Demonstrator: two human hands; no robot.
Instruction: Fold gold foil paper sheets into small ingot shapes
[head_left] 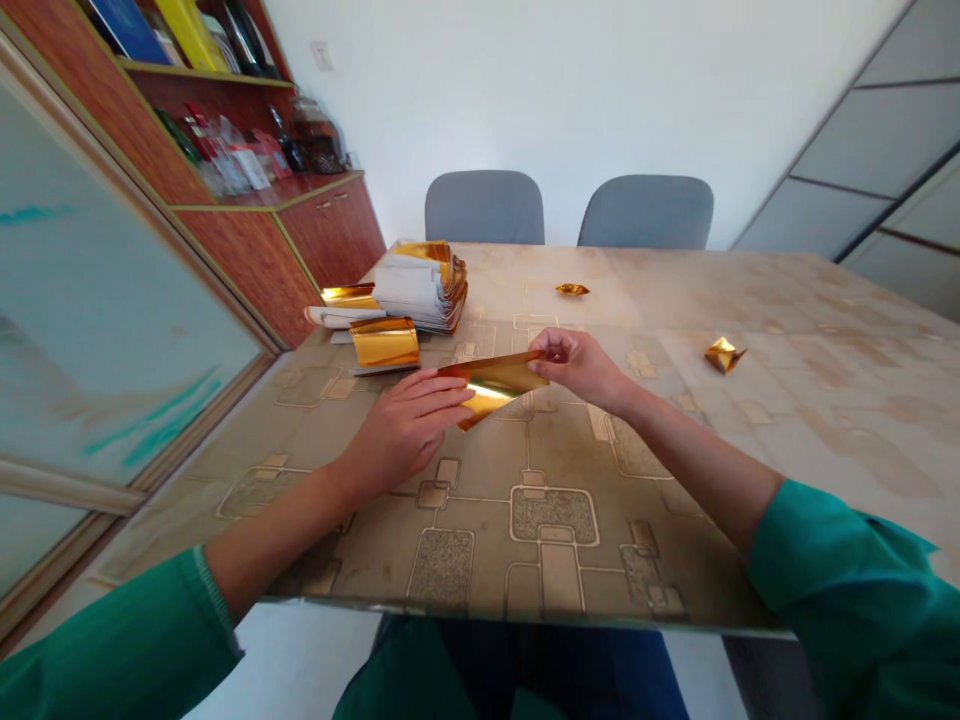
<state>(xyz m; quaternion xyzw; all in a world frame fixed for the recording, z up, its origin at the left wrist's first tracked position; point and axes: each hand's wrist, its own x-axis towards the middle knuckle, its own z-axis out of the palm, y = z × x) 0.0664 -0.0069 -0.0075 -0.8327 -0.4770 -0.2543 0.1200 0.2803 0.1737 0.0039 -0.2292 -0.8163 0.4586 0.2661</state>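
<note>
Between my two hands is a sheet of shiny gold foil paper (499, 385), slightly tilted above the patterned table. My left hand (409, 425) grips its left end, with the fingers lying over the foil. At the upper right corner, my right hand (574, 362) pinches the edge between thumb and fingertips. Just beyond my left hand lies a curled gold sheet (385, 343). Behind it stands a thick stack of gold and white paper (420, 288). Two folded gold pieces rest farther off: a flat boat-like one (572, 289) and a pointed one (724, 354).
The table (480, 560) has a patterned cover. Two grey chairs (484, 207) stand at its far side by the white wall. To the left are a wooden cabinet (330, 225) with bottles and jars, and a framed glass panel (112, 330).
</note>
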